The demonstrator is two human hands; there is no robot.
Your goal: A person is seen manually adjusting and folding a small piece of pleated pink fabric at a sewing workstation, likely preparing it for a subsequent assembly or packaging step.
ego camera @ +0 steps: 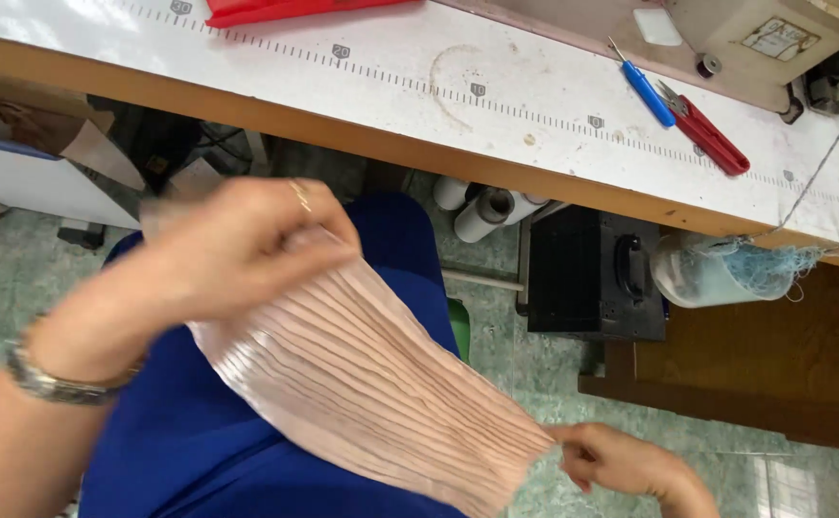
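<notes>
You hold a strip of pale pink pleated fabric [362, 384] stretched across your lap, over blue cloth [199, 441], below the front edge of the white sewing counter [496, 67] with its printed ruler. Your left hand [218, 269], blurred, with a ring and a metal wristwatch [55, 384], has its fingers closed over the upper end of the fabric; your right hand [621, 460] pinches the lower end between thumb and fingers, near the bottom of the frame.

The pleats run the length of the strip and look soft, so a hard pull between the two grips could likely flatten or skew them, and a loose pinch at the lower end could let that end fall to the green tiled floor [534, 336]. The wristwatch or ring might snag the thin cloth if the hand slides along it.

Room is tight upward: the wooden counter edge [342, 134] lies just beyond the left hand. On the counter, well apart from the fabric, lie a blue-handled seam ripper [645, 88] and red-handled thread snips [712, 134]. Under the counter sit white thread cones [482, 213], a black box [587, 278] and a clear plastic jug holding thread scraps [717, 270], leaving open floor to your right.
</notes>
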